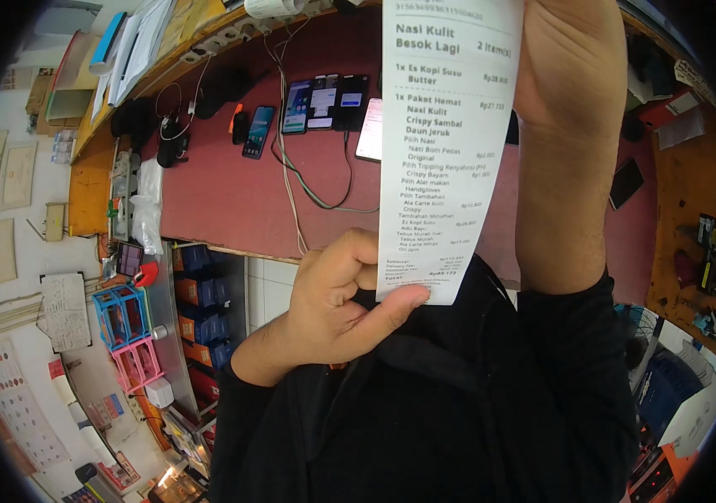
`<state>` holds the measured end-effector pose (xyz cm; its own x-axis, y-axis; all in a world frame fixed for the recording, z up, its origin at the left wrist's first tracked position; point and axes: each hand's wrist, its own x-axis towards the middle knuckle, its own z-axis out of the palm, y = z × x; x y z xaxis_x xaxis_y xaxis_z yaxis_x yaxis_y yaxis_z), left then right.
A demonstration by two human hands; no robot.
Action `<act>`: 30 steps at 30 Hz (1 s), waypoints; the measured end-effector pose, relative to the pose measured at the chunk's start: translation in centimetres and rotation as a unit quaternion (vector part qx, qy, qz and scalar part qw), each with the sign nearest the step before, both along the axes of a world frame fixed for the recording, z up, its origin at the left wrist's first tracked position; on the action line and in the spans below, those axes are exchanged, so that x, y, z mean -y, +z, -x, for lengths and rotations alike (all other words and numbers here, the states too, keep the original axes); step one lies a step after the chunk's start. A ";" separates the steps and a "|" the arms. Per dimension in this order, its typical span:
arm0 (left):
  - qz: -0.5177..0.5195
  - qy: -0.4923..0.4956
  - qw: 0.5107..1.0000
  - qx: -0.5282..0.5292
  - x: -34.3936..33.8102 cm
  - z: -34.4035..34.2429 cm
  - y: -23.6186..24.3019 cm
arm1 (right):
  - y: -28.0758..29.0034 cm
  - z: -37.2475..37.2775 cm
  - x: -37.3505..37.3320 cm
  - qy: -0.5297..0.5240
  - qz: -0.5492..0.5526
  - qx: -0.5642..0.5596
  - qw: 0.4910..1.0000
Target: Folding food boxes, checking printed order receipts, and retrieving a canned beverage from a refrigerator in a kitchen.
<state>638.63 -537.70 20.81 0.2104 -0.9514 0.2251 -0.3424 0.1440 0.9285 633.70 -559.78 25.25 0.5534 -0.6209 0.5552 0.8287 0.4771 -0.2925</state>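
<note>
A long white printed paper receipt [450, 168] stretches upright close in front of me, its upper end running out of the top of the view. My left hand [337, 298] pinches the lower end, with the thumb on the printed side and the index finger curled behind the left edge. My right hand [571, 75] is raised at the receipt's upper right, against the paper. Its fingertips lie beyond the top edge or behind the paper. The receipt hangs taut between both hands.
On the red desk [215, 189] lie several phones, among them a blue-edged phone [258, 132], and a white-screened phone [370, 130] partly behind the receipt. Cables [291, 172] cross the desktop. A dark flat device [626, 184] lies at right. Blue and pink racks [122, 316] stand left.
</note>
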 end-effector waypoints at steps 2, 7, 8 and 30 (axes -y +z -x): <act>0.003 -0.011 1.000 0.010 0.0 -0.2 -0.1 | 0.3 0.3 -0.3 -0.012 0.005 -0.002 1.000; -0.007 -0.020 1.000 0.020 -0.1 -0.4 -0.2 | 0.8 0.6 -0.8 -0.050 0.006 -0.019 0.999; -0.007 -0.022 1.000 0.021 0.0 -0.5 -0.2 | 0.8 0.2 -1.1 -0.131 0.031 -0.049 0.990; -0.393 0.571 0.663 0.281 -15.8 -20.3 -35.1 | -5.9 -3.2 10.0 -0.468 0.103 -0.400 0.781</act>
